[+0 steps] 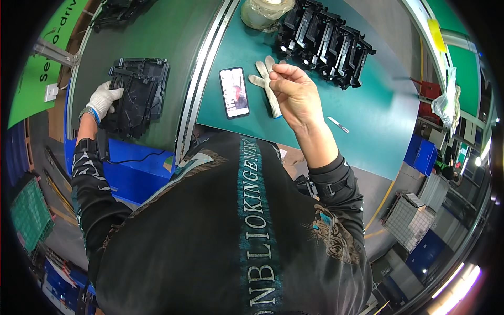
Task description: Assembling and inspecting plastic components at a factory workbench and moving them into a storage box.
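Note:
My left hand (103, 100), in a white knitted glove, grips the left edge of a black moulded plastic part (140, 97) lying on the dark green belt surface. The thumb rests over its edge; the other fingers are partly hidden. My right hand (296, 94) is bare and raised over the teal table, thumb and fingertips pinched together. Whatever sits in the pinch, if anything, is too small to make out. Just behind those fingertips a white knitted glove (272, 98) lies on the table. To its left is a phone (234, 93) with a lit screen.
Several black plastic parts (328, 42) stand in a row at the table's far side, beside a bag-lined tub (265, 13). A small knife (338, 124) lies right of my right wrist. A metal rail (197, 79) divides belt and table. Another black part (118, 13) lies farther up the belt.

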`<action>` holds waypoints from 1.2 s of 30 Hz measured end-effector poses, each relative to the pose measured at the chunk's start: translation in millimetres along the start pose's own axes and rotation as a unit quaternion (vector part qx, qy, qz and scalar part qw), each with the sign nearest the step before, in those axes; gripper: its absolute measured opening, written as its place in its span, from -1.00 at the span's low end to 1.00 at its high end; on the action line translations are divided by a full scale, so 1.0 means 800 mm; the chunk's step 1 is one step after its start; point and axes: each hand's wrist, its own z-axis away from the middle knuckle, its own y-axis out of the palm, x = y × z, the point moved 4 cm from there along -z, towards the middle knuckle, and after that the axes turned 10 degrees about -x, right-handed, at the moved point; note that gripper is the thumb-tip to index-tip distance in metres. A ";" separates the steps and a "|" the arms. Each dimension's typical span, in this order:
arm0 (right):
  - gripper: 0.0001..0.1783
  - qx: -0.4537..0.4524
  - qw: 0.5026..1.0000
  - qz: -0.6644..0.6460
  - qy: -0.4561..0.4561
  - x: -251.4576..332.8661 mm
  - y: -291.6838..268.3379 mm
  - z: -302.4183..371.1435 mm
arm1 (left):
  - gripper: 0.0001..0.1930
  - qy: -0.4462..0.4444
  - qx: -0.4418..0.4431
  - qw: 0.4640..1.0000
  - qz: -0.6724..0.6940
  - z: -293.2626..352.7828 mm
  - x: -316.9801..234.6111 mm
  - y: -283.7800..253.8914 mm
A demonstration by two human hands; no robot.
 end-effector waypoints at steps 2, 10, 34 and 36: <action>-0.68 -0.002 1.000 0.006 0.002 0.000 0.001 0.000 | -0.65 -0.005 0.003 1.000 0.015 0.000 0.001 0.000; -0.72 -0.014 1.000 0.020 0.020 0.003 0.005 0.004 | -0.68 -0.008 0.007 1.000 0.023 0.003 0.000 0.001; -0.84 -0.039 0.997 -0.049 0.056 0.021 0.001 0.014 | -0.75 -0.007 0.013 0.999 0.051 0.013 -0.005 0.002; -0.81 -0.049 0.995 -0.064 0.064 0.020 -0.002 0.015 | -0.75 -0.006 0.013 0.998 0.055 0.016 -0.007 0.001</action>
